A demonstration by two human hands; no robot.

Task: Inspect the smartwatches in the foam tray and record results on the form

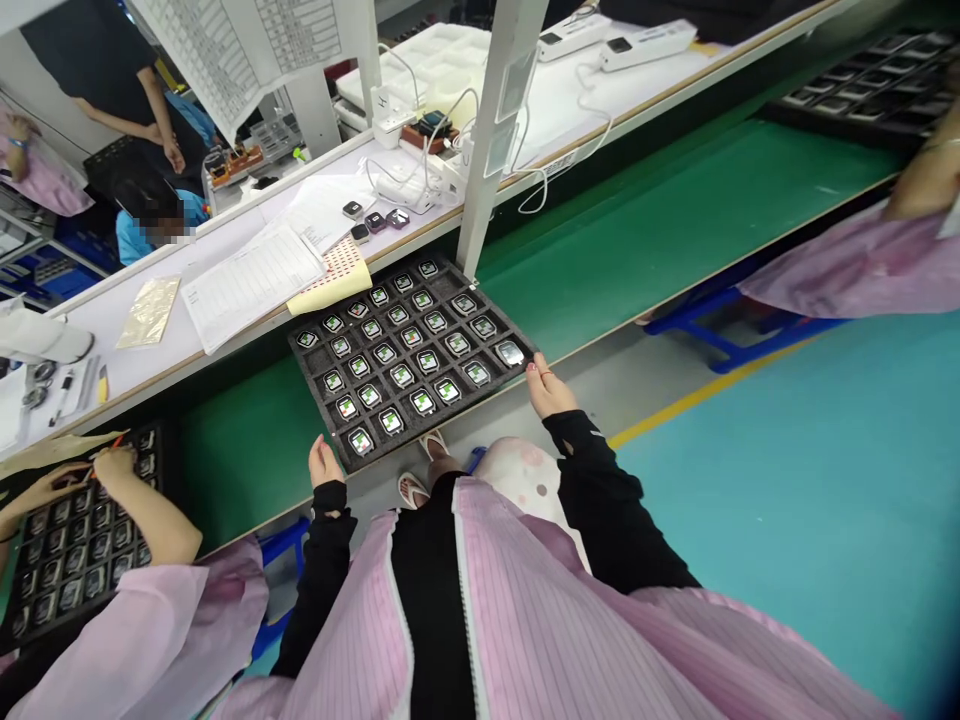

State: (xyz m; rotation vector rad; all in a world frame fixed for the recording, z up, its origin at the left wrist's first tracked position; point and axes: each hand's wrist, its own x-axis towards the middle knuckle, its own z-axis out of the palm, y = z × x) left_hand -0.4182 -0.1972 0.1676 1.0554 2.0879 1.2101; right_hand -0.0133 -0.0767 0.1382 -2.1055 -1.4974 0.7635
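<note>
A black foam tray [448,290] holds rows of square smartwatches [402,375], many with lit screens showing green and white blocks. It lies at a slant on the green bench surface, its near edge at the bench's front. My right hand [551,390] grips the tray's right front corner, thumb on top and the other fingers partly hidden. At the left front corner, my left hand [324,463] is closed on the tray's edge. A few compartments have no watch in them.
A white upright post [499,140] stands just behind the tray. On the raised shelf lie papers [251,285], several loose watches [375,222] and white power strips [649,45]. Co-workers sit at both sides; one person's hand [116,468] works over another watch tray [71,550].
</note>
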